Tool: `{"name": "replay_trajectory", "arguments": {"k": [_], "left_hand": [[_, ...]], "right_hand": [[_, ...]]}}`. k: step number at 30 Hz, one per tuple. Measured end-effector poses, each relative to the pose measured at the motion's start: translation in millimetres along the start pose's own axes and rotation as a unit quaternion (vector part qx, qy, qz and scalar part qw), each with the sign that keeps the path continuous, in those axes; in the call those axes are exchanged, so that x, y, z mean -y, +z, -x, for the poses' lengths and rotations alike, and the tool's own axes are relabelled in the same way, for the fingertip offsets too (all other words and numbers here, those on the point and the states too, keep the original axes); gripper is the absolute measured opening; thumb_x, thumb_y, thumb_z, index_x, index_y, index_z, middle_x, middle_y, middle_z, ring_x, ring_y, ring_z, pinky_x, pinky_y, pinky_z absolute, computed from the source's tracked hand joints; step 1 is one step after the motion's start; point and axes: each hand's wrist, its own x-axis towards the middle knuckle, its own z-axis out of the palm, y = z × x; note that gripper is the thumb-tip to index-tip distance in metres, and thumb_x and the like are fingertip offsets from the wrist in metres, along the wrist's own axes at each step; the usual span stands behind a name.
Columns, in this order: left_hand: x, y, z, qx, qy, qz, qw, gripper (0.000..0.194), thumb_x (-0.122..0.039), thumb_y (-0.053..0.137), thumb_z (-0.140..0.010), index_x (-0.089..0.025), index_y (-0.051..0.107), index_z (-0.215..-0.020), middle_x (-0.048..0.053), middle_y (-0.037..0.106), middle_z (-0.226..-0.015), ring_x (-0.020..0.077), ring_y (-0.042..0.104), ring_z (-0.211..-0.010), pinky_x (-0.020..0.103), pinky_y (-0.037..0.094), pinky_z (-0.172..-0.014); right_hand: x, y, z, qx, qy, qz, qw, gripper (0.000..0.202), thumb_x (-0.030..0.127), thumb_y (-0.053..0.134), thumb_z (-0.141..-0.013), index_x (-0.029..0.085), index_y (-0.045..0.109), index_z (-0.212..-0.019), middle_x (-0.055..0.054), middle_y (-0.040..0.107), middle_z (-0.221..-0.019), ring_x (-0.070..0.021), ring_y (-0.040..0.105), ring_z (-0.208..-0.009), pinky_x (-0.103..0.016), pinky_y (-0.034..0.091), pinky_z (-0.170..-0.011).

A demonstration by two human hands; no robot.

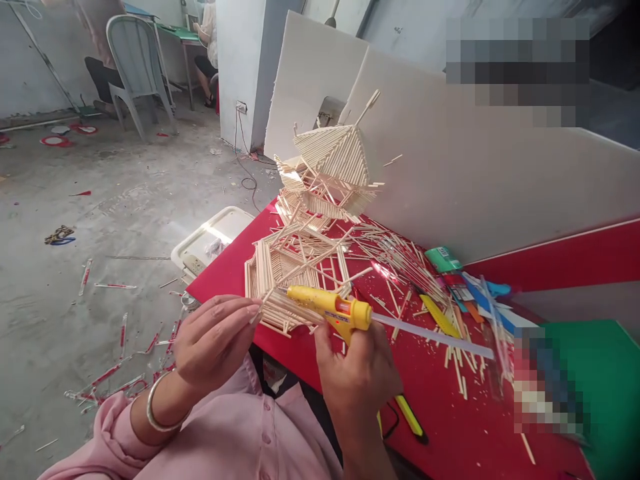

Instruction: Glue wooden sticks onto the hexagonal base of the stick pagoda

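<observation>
My right hand (357,373) is wrapped round the handle of a yellow glue gun (327,307), with a long translucent glue stick (435,335) running out of its back. The gun's nozzle points left, close to a thin wooden stick (269,293) pinched between the fingertips of my left hand (220,337). Behind both hands stands a model built of pale sticks (283,263), with a striped roof-like piece (335,153) at its top. Part of the model's near side is hidden by the gun.
Loose sticks (395,257) lie across the red table (345,370). A green-labelled container (443,260), a yellow cutter (440,317) and a yellow-and-black tool (411,417) rest on it. White boards (450,173) stand behind. A cream tray (215,233) is beyond the left edge; two people sit farther back.
</observation>
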Motion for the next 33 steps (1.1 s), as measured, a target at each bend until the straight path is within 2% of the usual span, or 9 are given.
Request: {"name": "replay_trajectory", "arguments": {"k": [7, 14, 25, 28, 33], "left_hand": [[3.0, 0.3, 1.7, -0.001, 0.000, -0.006, 1.000, 0.031, -0.001, 0.069, -0.079, -0.018, 0.066, -0.104, 0.005, 0.076, -0.088, 0.0176, 0.073, -0.076, 0.031, 0.062, -0.067], [3.8, 3.4, -3.2, -0.003, 0.004, -0.005, 1.000, 0.032, 0.000, 0.069, -0.078, -0.017, 0.066, -0.104, 0.005, 0.076, -0.087, 0.0171, 0.072, -0.076, 0.031, 0.062, -0.068], [7.3, 4.1, 1.1, 0.007, 0.005, 0.000, 1.000, 0.032, -0.001, 0.069, -0.078, -0.018, 0.066, -0.106, 0.006, 0.076, -0.089, 0.0173, 0.072, -0.078, 0.031, 0.062, -0.069], [6.5, 2.6, 1.4, 0.010, 0.004, 0.004, 1.000, 0.034, 0.000, 0.069, -0.078, -0.018, 0.066, -0.107, 0.006, 0.076, -0.090, 0.0173, 0.072, -0.078, 0.031, 0.062, -0.069], [3.1, 0.4, -0.4, 0.028, 0.015, 0.020, 0.999, 0.036, 0.002, 0.067, -0.078, -0.014, 0.066, -0.109, 0.008, 0.075, -0.091, 0.0185, 0.072, -0.083, 0.032, 0.063, -0.071]], "right_hand": [[0.7, 1.6, 0.6, 0.005, 0.003, -0.004, 1.000, 0.030, 0.027, 0.063, -0.084, 0.017, 0.054, -0.111, -0.009, 0.065, -0.079, -0.0237, 0.066, -0.067, -0.032, 0.050, -0.059], [1.2, 2.0, -2.6, 0.000, -0.001, -0.014, 1.000, 0.022, 0.026, 0.064, -0.085, 0.018, 0.054, -0.103, -0.008, 0.065, -0.078, -0.0235, 0.065, -0.068, -0.032, 0.050, -0.060], [0.3, 5.6, 0.3, 0.026, 0.005, -0.030, 0.999, 0.022, 0.027, 0.061, -0.086, 0.018, 0.055, -0.105, -0.008, 0.064, -0.078, -0.0233, 0.064, -0.068, -0.032, 0.048, -0.060], [-0.3, 5.8, 0.7, 0.020, 0.006, -0.026, 0.999, 0.022, 0.028, 0.064, -0.085, 0.017, 0.055, -0.101, -0.008, 0.064, -0.077, -0.0231, 0.063, -0.067, -0.032, 0.048, -0.060], [0.5, 5.7, -1.9, 0.003, 0.016, -0.032, 0.999, 0.025, 0.030, 0.065, -0.085, 0.016, 0.058, -0.106, -0.008, 0.066, -0.079, -0.0228, 0.067, -0.068, -0.031, 0.051, -0.061]]}}
